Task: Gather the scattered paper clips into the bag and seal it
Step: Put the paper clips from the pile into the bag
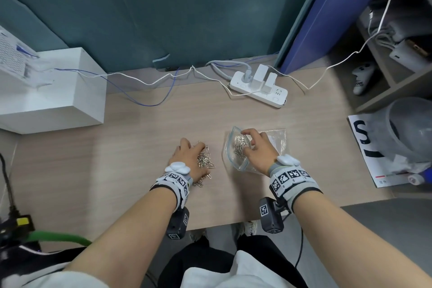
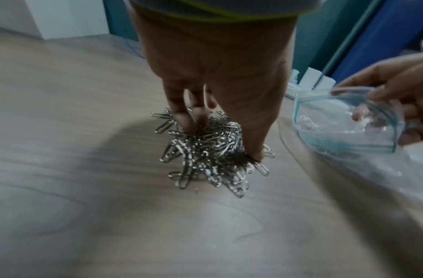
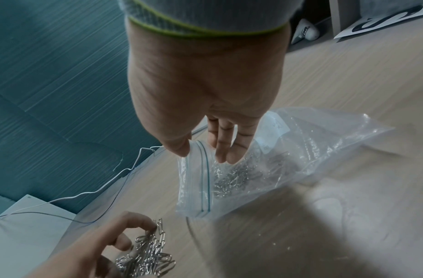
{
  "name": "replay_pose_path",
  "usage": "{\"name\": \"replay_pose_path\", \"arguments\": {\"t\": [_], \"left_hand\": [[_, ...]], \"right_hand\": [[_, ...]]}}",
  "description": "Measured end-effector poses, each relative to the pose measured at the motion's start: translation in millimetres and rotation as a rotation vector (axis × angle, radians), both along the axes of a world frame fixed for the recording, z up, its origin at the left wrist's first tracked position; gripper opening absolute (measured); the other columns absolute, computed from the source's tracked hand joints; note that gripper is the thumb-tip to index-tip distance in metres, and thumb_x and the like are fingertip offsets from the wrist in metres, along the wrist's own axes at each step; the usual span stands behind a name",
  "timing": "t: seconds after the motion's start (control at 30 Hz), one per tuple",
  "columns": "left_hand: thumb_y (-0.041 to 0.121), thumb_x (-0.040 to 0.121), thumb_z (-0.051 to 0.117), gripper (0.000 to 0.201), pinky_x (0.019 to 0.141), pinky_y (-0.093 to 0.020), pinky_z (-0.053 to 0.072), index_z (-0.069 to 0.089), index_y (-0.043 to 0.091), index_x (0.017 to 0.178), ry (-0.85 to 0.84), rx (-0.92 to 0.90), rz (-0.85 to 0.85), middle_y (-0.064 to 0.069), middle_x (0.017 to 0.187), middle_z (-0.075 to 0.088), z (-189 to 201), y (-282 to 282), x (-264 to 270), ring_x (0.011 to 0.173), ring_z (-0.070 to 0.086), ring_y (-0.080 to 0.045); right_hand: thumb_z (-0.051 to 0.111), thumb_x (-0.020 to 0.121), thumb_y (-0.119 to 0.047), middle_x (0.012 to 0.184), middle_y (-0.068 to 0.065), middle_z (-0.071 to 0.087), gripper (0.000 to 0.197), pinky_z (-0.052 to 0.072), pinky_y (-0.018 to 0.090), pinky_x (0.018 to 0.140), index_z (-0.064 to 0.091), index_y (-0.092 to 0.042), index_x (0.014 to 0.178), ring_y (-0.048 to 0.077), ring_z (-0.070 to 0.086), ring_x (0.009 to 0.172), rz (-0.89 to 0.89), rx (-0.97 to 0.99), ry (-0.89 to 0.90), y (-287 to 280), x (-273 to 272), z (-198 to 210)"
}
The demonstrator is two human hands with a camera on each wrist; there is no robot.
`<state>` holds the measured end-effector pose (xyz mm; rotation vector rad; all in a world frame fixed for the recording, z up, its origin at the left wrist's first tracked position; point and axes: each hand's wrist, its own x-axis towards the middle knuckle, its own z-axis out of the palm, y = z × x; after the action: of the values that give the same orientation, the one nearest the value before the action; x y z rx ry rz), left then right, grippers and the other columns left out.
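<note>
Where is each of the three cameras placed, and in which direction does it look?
Head: on the head, looking down at the pale wooden desk; both forearms show.
Left wrist: along the left hand, which grips the heap of silver metal paper clips.
Right wrist: along the right hand, which holds open the clear plastic zip bag.
Shared: both wrist views show the clips, the bag and the other hand.

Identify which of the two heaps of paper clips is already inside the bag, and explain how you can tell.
The smaller heap on the right lies inside the clear zip bag, whose mouth the right hand holds open. The larger heap sits on the bare desk under the left hand.
</note>
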<state>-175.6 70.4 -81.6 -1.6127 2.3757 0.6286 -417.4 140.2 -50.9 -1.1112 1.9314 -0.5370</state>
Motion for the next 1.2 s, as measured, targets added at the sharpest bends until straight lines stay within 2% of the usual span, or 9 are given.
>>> {"name": "replay_pose_path", "arguments": {"t": [0.17, 0.3, 0.4, 0.53, 0.73, 0.87, 0.93, 1.03, 1.2], "left_hand": [[0.032, 0.078, 0.075, 0.032, 0.068, -0.029, 0.047, 0.051, 0.034, 0.100, 0.122, 0.092, 0.037, 0.003, 0.106, 0.040, -9.4, -2.7, -10.1, 0.084, 0.054, -0.024], [0.016, 0.084, 0.064, 0.019, 0.063, -0.027, 0.044, 0.053, 0.031, 0.085, 0.155, 0.106, 0.026, 0.002, 0.101, 0.047, -12.9, -6.6, -10.8, 0.078, 0.056, -0.025], [0.016, 0.088, 0.064, 0.010, 0.062, -0.026, 0.038, 0.059, 0.025, 0.086, 0.158, 0.080, 0.066, 0.000, 0.099, 0.053, -10.0, -12.0, -12.0, 0.082, 0.057, -0.025], [0.018, 0.085, 0.070, 0.010, 0.071, -0.028, 0.048, 0.066, 0.027, 0.088, 0.207, 0.111, 0.187, 0.001, 0.095, 0.062, -7.4, -20.6, -12.5, 0.083, 0.061, -0.021], [0.009, 0.083, 0.077, 0.018, 0.059, -0.035, 0.063, 0.069, 0.025, 0.077, 0.532, 0.284, 0.419, -0.001, 0.077, 0.074, 11.2, -19.0, -44.0, 0.062, 0.074, -0.021], [0.015, 0.082, 0.079, 0.013, 0.076, -0.037, 0.063, 0.075, 0.027, 0.082, 0.700, 0.433, 0.353, 0.005, 0.078, 0.075, 17.3, -13.3, -79.1, 0.066, 0.072, -0.014], [0.022, 0.082, 0.080, 0.011, 0.077, -0.029, 0.060, 0.077, 0.029, 0.090, 0.683, 0.449, 0.277, 0.012, 0.082, 0.075, 19.1, -10.2, -87.2, 0.068, 0.070, -0.008], [0.026, 0.079, 0.080, 0.014, 0.077, -0.023, 0.055, 0.076, 0.030, 0.092, 0.640, 0.299, 0.272, 0.013, 0.085, 0.074, 15.7, -13.2, -82.7, 0.079, 0.070, -0.007], [0.041, 0.064, 0.077, 0.036, 0.086, -0.033, 0.051, 0.065, 0.036, 0.097, 0.320, 0.064, 0.187, 0.008, 0.103, 0.057, -6.3, -13.3, -65.3, 0.098, 0.058, -0.017]], "right_hand": [[0.055, 0.095, -0.020, 0.112, 0.000, 0.046, 0.043, 0.042, 0.023, 0.065, 0.051, -0.043, 0.130, 0.022, 0.062, 0.085, -0.005, 0.004, 0.015, 1.2, -1.5, 0.1], [0.056, 0.095, -0.020, 0.113, 0.001, 0.046, 0.043, 0.043, 0.028, 0.073, 0.051, -0.042, 0.132, 0.021, 0.061, 0.087, -0.003, 0.005, 0.005, 2.0, -1.5, 0.9], [0.055, 0.095, -0.020, 0.113, 0.001, 0.046, 0.044, 0.044, 0.029, 0.076, 0.051, -0.042, 0.132, 0.021, 0.061, 0.084, -0.003, 0.001, 0.009, 1.1, -2.4, 1.9], [0.055, 0.095, -0.020, 0.113, 0.000, 0.046, 0.044, 0.048, 0.031, 0.077, 0.050, -0.042, 0.132, 0.022, 0.062, 0.082, 0.005, 0.007, 0.015, 0.7, -2.8, 2.5], [0.055, 0.094, -0.021, 0.113, 0.000, 0.046, 0.044, 0.049, 0.033, 0.079, 0.049, -0.044, 0.131, 0.021, 0.062, 0.084, -0.001, 0.001, 0.026, 0.0, -3.1, 3.1], [0.055, 0.094, -0.021, 0.113, -0.001, 0.045, 0.044, 0.045, 0.030, 0.072, 0.049, -0.044, 0.131, 0.018, 0.061, 0.081, -0.003, -0.004, 0.029, 0.7, -3.6, 4.7], [0.055, 0.094, -0.019, 0.113, -0.001, 0.045, 0.045, 0.044, 0.028, 0.070, 0.049, -0.043, 0.132, 0.018, 0.061, 0.081, -0.008, -0.003, 0.027, 1.5, -4.5, 5.4], [0.053, 0.092, -0.013, 0.112, 0.002, 0.045, 0.049, 0.044, 0.028, 0.071, 0.051, -0.042, 0.132, 0.020, 0.061, 0.081, -0.016, -0.008, 0.021, 2.9, -6.7, 6.2], [0.051, 0.090, -0.010, 0.114, 0.002, 0.046, 0.052, 0.047, 0.031, 0.081, 0.051, -0.040, 0.132, 0.022, 0.062, 0.087, -0.038, -0.001, 0.034, 5.3, -14.7, 9.1]]}}
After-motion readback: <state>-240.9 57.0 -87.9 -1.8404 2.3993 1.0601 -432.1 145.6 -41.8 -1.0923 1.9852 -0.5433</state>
